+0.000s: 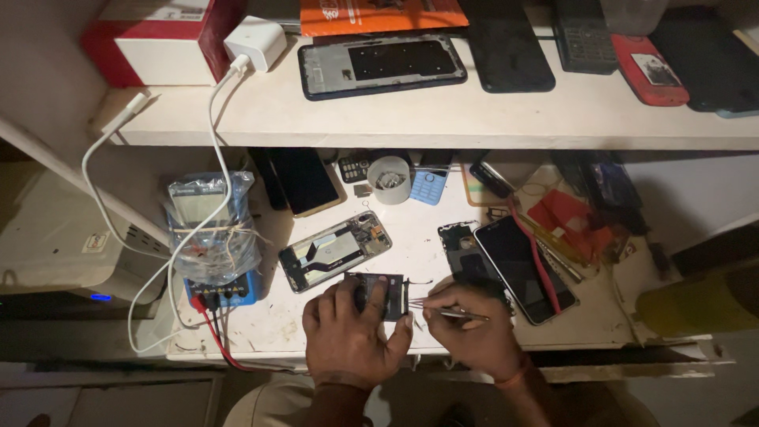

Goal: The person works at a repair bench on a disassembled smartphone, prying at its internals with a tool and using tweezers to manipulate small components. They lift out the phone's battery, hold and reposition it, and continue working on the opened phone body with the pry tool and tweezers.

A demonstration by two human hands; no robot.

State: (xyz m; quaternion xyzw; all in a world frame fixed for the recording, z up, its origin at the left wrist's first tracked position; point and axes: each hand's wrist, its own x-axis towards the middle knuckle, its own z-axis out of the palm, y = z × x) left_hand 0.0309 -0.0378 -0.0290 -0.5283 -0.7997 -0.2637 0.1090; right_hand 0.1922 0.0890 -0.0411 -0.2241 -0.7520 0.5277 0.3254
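Note:
My left hand presses down on a small dark phone part at the front edge of the white workbench. My right hand grips metal tweezers, whose tips point left and touch the right side of that part. An opened phone with its insides showing lies just behind my left hand. A phone with a dark screen and a black back cover lie behind my right hand.
A plastic-wrapped meter box with red leads stands at the left, with a white charger cable draped over it. A white cup, keypad phones and red packets sit at the back. The upper shelf holds a phone frame, phones and boxes.

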